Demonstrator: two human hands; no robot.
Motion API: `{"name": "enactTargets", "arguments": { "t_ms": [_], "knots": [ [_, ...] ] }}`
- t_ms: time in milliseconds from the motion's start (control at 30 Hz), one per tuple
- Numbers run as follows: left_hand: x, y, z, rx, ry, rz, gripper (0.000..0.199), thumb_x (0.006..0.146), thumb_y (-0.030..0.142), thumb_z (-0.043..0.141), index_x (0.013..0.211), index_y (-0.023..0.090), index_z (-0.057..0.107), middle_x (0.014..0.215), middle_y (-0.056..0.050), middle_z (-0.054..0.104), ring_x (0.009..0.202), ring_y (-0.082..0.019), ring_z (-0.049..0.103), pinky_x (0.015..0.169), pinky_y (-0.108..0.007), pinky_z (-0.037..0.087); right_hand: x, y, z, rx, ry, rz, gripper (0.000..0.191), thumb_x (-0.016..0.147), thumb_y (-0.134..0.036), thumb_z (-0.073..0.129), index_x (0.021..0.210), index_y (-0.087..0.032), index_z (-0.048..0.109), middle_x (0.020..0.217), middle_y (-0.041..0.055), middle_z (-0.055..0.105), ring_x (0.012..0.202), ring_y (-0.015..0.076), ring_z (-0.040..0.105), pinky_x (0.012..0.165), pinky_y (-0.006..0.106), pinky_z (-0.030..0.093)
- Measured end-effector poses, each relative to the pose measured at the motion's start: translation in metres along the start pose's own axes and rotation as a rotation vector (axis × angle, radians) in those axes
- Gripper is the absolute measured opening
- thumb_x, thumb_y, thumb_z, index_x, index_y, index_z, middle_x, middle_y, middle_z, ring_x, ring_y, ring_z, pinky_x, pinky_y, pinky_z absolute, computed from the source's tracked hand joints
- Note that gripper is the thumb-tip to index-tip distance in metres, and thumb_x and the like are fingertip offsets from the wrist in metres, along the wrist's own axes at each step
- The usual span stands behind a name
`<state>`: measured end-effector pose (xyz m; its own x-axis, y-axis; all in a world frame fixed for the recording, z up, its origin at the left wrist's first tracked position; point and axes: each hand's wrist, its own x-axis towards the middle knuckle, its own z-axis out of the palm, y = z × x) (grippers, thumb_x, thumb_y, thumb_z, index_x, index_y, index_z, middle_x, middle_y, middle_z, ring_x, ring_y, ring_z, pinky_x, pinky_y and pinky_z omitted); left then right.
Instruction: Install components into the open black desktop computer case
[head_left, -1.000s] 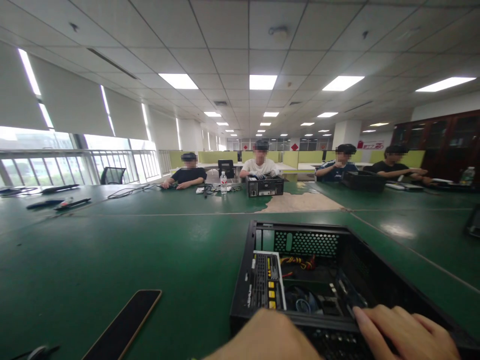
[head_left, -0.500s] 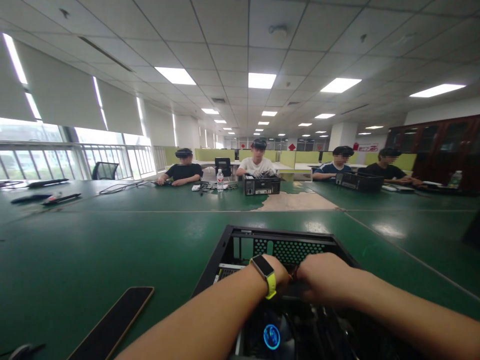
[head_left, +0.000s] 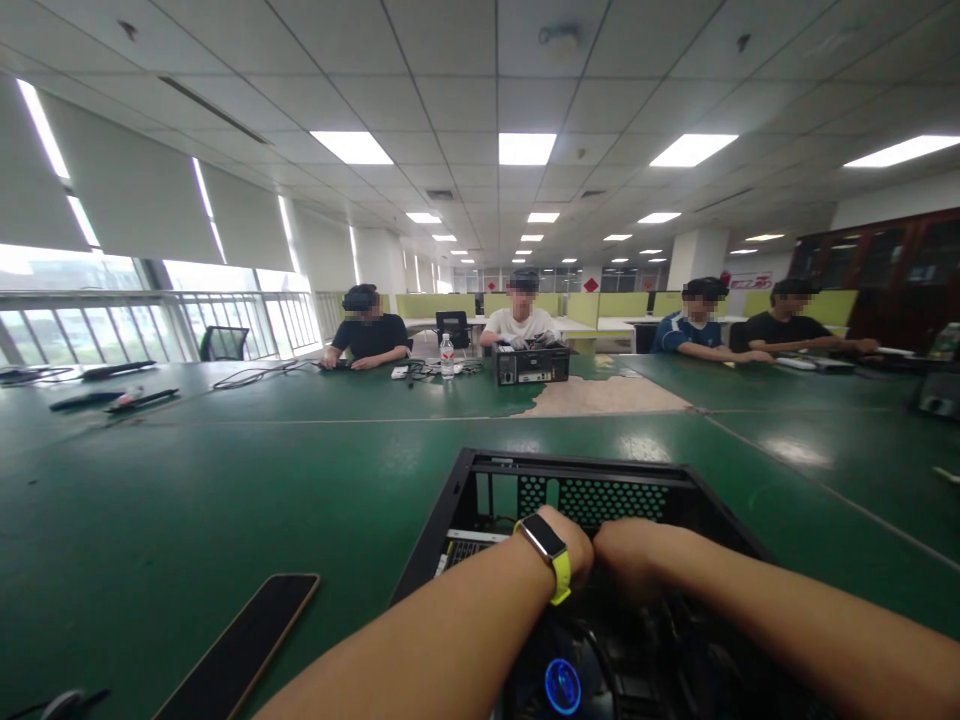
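An open black computer case (head_left: pixel 480 476) lies on the green table (head_left: pixel 225 480) right in front of me. Both my arms reach down into it. My left hand (head_left: pixel 574 545), with a yellow-strapped watch (head_left: pixel 551 555) on the wrist, and my right hand (head_left: pixel 630 555) meet knuckle to knuckle over the middle of the case. Their fingers point down and are hidden, so I cannot see what they grip. A round fan with a glowing blue centre (head_left: pixel 562 685) sits inside the case below my wrists.
A dark phone (head_left: pixel 240 645) lies face up to the left of the case. Several people sit at the far side of the table, one behind another black case (head_left: pixel 531 365) next to a water bottle (head_left: pixel 447 357). Cables and tools lie far left.
A second ago my hands rested on the case's near edge. Both then reached into the case and met. In the last half second they have barely shifted.
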<state>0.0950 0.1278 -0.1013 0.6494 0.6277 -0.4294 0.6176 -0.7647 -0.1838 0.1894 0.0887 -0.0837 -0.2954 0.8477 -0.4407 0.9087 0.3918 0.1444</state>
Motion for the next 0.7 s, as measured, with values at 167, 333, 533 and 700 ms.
{"name": "enactTargets", "arguments": {
  "t_ms": [167, 333, 533, 700],
  "knots": [
    [-0.012, 0.007, -0.005, 0.085, -0.143, -0.032, 0.045, 0.062, 0.025, 0.074, 0.106, 0.017, 0.068, 0.105, -0.009, 0.069, 0.096, -0.029, 0.062, 0.079, -0.041, 0.052, 0.010, -0.005, 0.011, 0.025, -0.017, 0.014, 0.029, 0.050, -0.027, 0.074, 0.078, -0.019, 0.073, 0.079, 0.0077, 0.071, 0.075, 0.0266, 0.068, 0.061, 0.029, 0.050],
    [-0.007, 0.009, 0.000, 0.064, -0.142, -0.013, 0.044, 0.062, 0.026, 0.075, 0.104, 0.016, 0.068, 0.107, -0.010, 0.068, 0.097, -0.029, 0.062, 0.077, -0.042, 0.053, 0.011, -0.005, 0.012, 0.037, -0.007, 0.047, 0.029, 0.053, -0.033, 0.074, 0.079, -0.020, 0.073, 0.083, 0.0080, 0.072, 0.081, 0.0264, 0.068, 0.067, 0.028, 0.051],
    [-0.004, 0.006, 0.001, 0.076, -0.185, 0.016, 0.053, 0.058, 0.027, 0.077, 0.110, 0.019, 0.066, 0.108, -0.010, 0.068, 0.099, -0.029, 0.061, 0.080, -0.040, 0.052, 0.017, -0.003, 0.015, 0.083, -0.009, 0.074, 0.027, 0.054, -0.037, 0.074, 0.076, -0.020, 0.073, 0.080, 0.0078, 0.071, 0.082, 0.0270, 0.068, 0.070, 0.030, 0.051],
    [-0.007, 0.006, 0.000, 0.087, -0.173, 0.021, 0.053, 0.060, 0.026, 0.075, 0.111, 0.018, 0.065, 0.109, -0.010, 0.067, 0.099, -0.029, 0.061, 0.080, -0.039, 0.051, 0.018, -0.003, 0.014, 0.095, -0.012, 0.093, 0.026, 0.053, -0.036, 0.075, 0.073, -0.020, 0.072, 0.082, 0.0094, 0.071, 0.086, 0.0291, 0.067, 0.073, 0.033, 0.051]
  ]
}}
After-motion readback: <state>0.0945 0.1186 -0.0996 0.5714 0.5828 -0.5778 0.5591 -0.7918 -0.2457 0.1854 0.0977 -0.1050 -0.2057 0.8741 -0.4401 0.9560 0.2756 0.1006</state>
